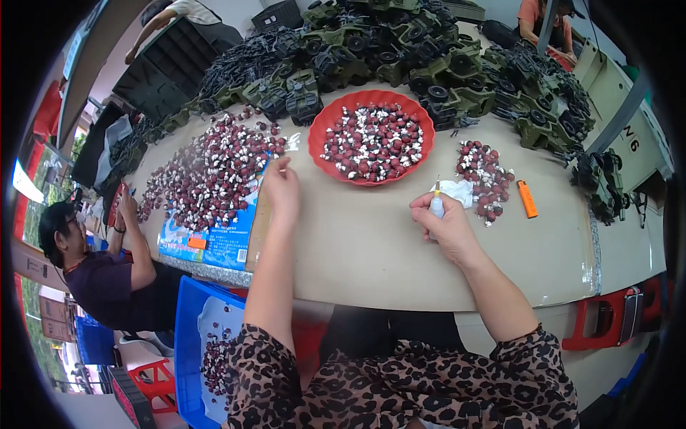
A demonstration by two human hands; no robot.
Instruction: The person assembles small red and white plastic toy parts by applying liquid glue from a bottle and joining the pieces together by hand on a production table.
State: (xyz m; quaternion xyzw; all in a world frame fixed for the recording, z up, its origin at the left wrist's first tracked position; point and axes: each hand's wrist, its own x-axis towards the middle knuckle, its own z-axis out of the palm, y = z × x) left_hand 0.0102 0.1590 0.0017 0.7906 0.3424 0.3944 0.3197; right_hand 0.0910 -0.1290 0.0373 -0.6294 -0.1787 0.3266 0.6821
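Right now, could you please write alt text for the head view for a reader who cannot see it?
A person's right hand holds a small white glue bottle upright over a tan table while the left hand reaches toward a spread of dark red and white small parts. Beyond lie a red tray of such parts and piled green toy vehicles.

1. Small white bottle (436, 205): body mostly hidden inside the right hand (446, 227); only the nozzle tip shows.
2. Left hand (281, 187): whatever its fingers (285, 169) pinch is too small to tell.
3. Red-and-white pieces in the red tray (319, 125): too small to make out their shape.
4. Blue crate (187, 336): partly hidden under the counter (357, 250).
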